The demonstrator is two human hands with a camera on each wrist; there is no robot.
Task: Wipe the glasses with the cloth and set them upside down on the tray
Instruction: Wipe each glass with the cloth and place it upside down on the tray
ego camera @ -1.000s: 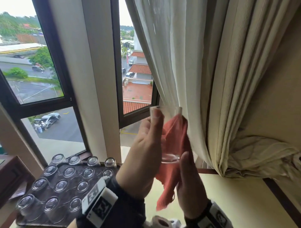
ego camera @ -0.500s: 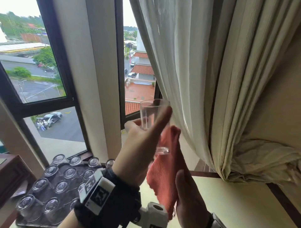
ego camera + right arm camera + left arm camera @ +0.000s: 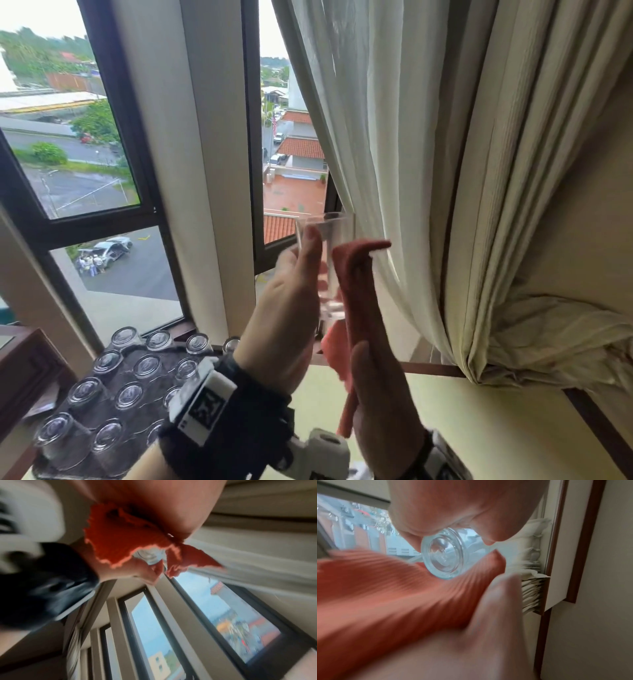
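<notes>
while raised, left hand point(image 3: 291, 294) around glass point(image 3: 329, 240)

- Head view: looks forward and slightly down from behind both hands, toward the window point(image 3: 102, 154) and curtain point(image 3: 428, 171); tray point(image 3: 44, 471) of glasses at lower left.
- Left wrist view: very close, looks along the left hand point(image 3: 453, 507) at the base of the glass point(image 3: 443, 558), cloth point(image 3: 385, 588) beside it; blurred.
- Right wrist view: tilted, looks up past the right hand point(image 3: 171, 507); motion-blurred.
- Shared by all three: glass, cloth, window, curtain.
</notes>
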